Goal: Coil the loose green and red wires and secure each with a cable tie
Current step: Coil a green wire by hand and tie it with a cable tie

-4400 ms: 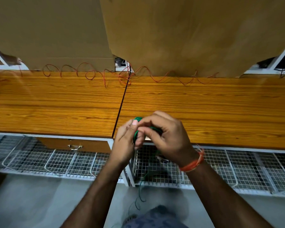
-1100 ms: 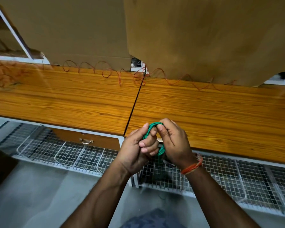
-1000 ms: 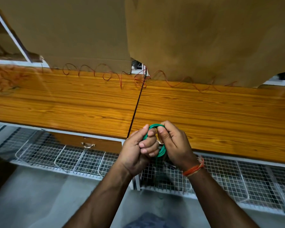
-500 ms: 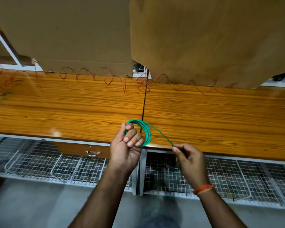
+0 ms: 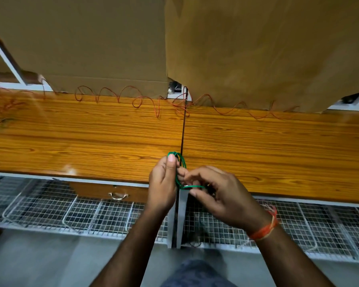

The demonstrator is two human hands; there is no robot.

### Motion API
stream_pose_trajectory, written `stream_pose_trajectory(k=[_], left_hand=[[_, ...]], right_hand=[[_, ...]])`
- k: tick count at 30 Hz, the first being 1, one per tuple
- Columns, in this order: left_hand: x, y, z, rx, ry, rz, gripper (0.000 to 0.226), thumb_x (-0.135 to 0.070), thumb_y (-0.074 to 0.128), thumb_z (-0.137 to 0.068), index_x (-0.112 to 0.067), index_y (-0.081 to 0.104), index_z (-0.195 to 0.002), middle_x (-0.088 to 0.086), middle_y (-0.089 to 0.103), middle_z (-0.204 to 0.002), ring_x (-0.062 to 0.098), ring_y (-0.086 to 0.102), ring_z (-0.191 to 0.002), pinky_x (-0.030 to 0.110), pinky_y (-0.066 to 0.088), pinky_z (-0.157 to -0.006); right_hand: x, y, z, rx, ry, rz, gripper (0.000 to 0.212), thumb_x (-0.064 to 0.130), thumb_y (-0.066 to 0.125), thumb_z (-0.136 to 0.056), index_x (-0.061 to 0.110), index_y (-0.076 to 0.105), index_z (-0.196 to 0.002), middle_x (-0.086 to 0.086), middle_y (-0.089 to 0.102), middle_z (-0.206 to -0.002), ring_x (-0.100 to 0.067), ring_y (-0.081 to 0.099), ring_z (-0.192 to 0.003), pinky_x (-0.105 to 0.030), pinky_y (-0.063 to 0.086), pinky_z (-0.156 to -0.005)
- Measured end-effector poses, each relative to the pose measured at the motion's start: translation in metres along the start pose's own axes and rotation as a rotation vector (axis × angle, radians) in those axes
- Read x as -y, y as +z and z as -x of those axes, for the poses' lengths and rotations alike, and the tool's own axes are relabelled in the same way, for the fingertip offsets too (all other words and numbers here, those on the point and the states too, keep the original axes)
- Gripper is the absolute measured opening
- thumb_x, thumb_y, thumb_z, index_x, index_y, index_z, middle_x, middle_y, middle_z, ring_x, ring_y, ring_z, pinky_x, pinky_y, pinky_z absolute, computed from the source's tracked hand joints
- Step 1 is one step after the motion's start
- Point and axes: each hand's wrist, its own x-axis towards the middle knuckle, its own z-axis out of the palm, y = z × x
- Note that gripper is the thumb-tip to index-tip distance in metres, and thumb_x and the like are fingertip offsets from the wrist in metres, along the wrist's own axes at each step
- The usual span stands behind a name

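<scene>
Two hands on one green wire (image 5: 179, 162) — winding step in hand, no cable tie visible. Judgement: keep each new turn flat against the coil, same size as the rest, light tension on the tail so nothing springs loose.

Left hand (image 5: 163, 183): fingers curled round the small coil, thumb up against its top loop, holding it just above the table (image 5: 91, 141) edge. Right hand (image 5: 218, 193), just beside the left: fingers curled, pinching the free tail that runs from the coil's lower end.

Red wire (image 5: 133, 98) — well beyond both hands, loose along the table's far edge, not yet coiled.
</scene>
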Motion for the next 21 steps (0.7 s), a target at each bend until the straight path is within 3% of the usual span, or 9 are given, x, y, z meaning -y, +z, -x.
stream_pose_trajectory(k=[4, 7, 13, 16, 21], left_hand=[[0.001, -0.002, 0.001, 0.070, 0.054, -0.146, 0.042, -0.046, 0.040, -0.105, -0.013, 0.054, -0.083, -0.003, 0.057, -0.054, 0.016, 0.048, -0.045, 0.027, 0.037, -0.050], [-0.002, -0.004, -0.002, 0.095, 0.072, -0.168, 0.040, -0.052, 0.041, -0.104, -0.025, 0.058, -0.081, 0.002, 0.049, -0.050, 0.019, 0.041, -0.045, 0.030, 0.032, -0.054], [-0.011, 0.005, 0.002, 0.228, 0.031, -0.118, 0.047, -0.052, 0.040, -0.100, -0.015, 0.057, -0.078, -0.003, 0.039, -0.055, 0.011, 0.032, -0.050, 0.026, 0.025, -0.049], [-0.013, 0.010, 0.003, 0.311, 0.015, -0.070, 0.037, -0.044, 0.046, -0.102, -0.016, 0.057, -0.079, -0.002, 0.035, -0.052, 0.011, 0.027, -0.047, 0.024, 0.023, -0.046], [-0.014, 0.016, 0.004, 0.254, -0.052, 0.042, 0.031, -0.034, 0.044, -0.103, -0.015, 0.049, -0.078, -0.003, 0.029, -0.052, 0.011, 0.021, -0.046, 0.026, 0.015, -0.046]], right_hand=[[0.001, -0.015, -0.013, -0.074, 0.033, -0.034, 0.020, 0.005, 0.074, -0.086, 0.017, 0.070, -0.101, 0.018, 0.066, -0.095, 0.002, 0.063, -0.092, -0.008, 0.042, -0.075], [-0.006, -0.021, -0.016, -0.083, 0.045, -0.033, 0.019, 0.005, 0.078, -0.084, 0.018, 0.070, -0.096, 0.012, 0.067, -0.091, -0.007, 0.063, -0.087, -0.013, 0.045, -0.072], [-0.013, -0.019, -0.026, -0.249, 0.019, -0.035, 0.016, 0.006, 0.079, -0.085, 0.017, 0.071, -0.094, 0.011, 0.066, -0.088, -0.007, 0.063, -0.084, -0.017, 0.047, -0.069], [-0.018, -0.020, -0.027, -0.291, 0.008, -0.058, 0.015, 0.003, 0.078, -0.086, 0.014, 0.072, -0.095, 0.008, 0.066, -0.090, -0.007, 0.064, -0.086, -0.016, 0.048, -0.072], [-0.038, -0.022, -0.014, -0.273, 0.094, -0.148, 0.013, 0.008, 0.076, -0.089, 0.016, 0.072, -0.099, 0.011, 0.066, -0.091, -0.012, 0.065, -0.086, -0.023, 0.052, -0.072]])
